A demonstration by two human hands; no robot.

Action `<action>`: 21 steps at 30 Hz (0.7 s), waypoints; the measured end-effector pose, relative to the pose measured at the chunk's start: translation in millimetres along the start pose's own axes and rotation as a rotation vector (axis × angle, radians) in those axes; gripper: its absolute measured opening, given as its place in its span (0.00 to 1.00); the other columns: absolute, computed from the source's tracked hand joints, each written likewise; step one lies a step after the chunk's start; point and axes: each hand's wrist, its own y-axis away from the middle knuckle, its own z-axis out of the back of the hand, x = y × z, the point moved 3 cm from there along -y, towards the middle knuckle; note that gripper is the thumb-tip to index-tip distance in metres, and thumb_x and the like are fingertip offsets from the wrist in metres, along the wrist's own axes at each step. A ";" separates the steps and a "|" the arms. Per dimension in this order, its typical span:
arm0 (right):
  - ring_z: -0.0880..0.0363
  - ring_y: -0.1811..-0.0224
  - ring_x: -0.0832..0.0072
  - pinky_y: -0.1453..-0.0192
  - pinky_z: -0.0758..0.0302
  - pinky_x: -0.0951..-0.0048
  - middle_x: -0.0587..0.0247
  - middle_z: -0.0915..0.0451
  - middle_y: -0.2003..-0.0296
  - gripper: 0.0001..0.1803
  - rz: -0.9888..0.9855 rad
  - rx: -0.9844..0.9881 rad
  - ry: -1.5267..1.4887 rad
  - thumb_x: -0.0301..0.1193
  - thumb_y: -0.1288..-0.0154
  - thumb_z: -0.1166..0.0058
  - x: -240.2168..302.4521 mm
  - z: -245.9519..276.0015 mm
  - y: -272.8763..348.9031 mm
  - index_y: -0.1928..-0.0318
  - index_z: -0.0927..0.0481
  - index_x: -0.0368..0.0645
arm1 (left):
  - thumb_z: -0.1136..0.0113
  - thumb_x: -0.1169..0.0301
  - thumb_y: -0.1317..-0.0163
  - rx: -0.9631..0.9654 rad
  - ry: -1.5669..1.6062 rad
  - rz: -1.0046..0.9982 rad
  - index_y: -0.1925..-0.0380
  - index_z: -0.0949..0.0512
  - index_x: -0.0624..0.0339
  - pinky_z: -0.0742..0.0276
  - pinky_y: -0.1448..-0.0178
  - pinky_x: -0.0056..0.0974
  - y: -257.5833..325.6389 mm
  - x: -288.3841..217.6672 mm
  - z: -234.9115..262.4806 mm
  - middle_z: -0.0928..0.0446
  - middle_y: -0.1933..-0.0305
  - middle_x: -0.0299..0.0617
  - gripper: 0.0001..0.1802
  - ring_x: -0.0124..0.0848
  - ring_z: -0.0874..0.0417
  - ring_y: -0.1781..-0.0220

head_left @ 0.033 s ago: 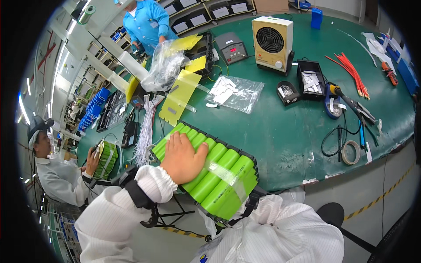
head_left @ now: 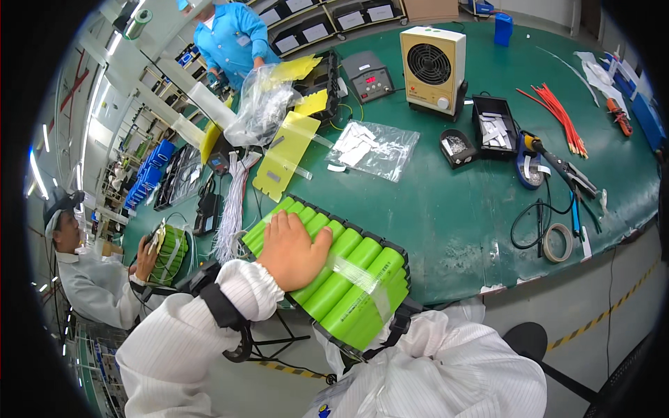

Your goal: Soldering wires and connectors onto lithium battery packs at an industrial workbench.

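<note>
A battery pack (head_left: 348, 279) of bright green cylindrical cells in black end holders leans at the near edge of the green table, tilted toward me. Clear tape runs across its cells. My left hand (head_left: 294, 251) lies flat on its upper left part, fingers stretched over the cells and thumb apart. My right arm, in a white sleeve (head_left: 453, 348) with a black band near the wrist, reaches to the pack's lower right end. The right hand itself is hidden behind the pack.
Beyond the pack lie a yellow sheet (head_left: 286, 157), a bundle of white wires (head_left: 233, 209) and a bag of white pieces (head_left: 373, 150). A fan unit (head_left: 433, 73), soldering iron (head_left: 550, 157), tape roll (head_left: 557, 242) and red wires (head_left: 561, 122) stand farther right. Two co-workers are at the left and back.
</note>
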 end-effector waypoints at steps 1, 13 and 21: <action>0.39 0.22 0.62 0.16 0.46 0.58 0.55 0.38 0.23 0.31 -0.004 0.007 -0.007 0.37 0.20 0.60 -0.9 -0.4 -0.8 0.22 0.41 0.40 | 0.54 0.43 0.29 0.098 -0.027 0.027 0.40 0.34 0.86 0.46 0.22 0.61 -2.3 -3.5 3.7 0.37 0.32 0.78 0.45 0.67 0.38 0.26; 0.39 0.22 0.61 0.16 0.46 0.56 0.54 0.38 0.23 0.31 -0.175 0.007 -0.210 0.37 0.20 0.60 -6.6 11.8 19.8 0.22 0.40 0.40 | 0.64 0.29 0.36 0.615 -0.219 0.022 0.38 0.24 0.73 0.41 0.22 0.54 -58.3 -43.9 2.5 0.31 0.30 0.72 0.54 0.65 0.33 0.27; 0.40 0.22 0.60 0.15 0.47 0.54 0.54 0.38 0.23 0.31 -0.426 0.008 -0.627 0.38 0.20 0.60 -15.0 6.6 25.3 0.23 0.40 0.40 | 0.63 0.35 0.34 0.874 -0.147 0.056 0.36 0.25 0.63 0.38 0.25 0.51 -91.6 -85.2 -38.1 0.28 0.32 0.62 0.45 0.55 0.29 0.30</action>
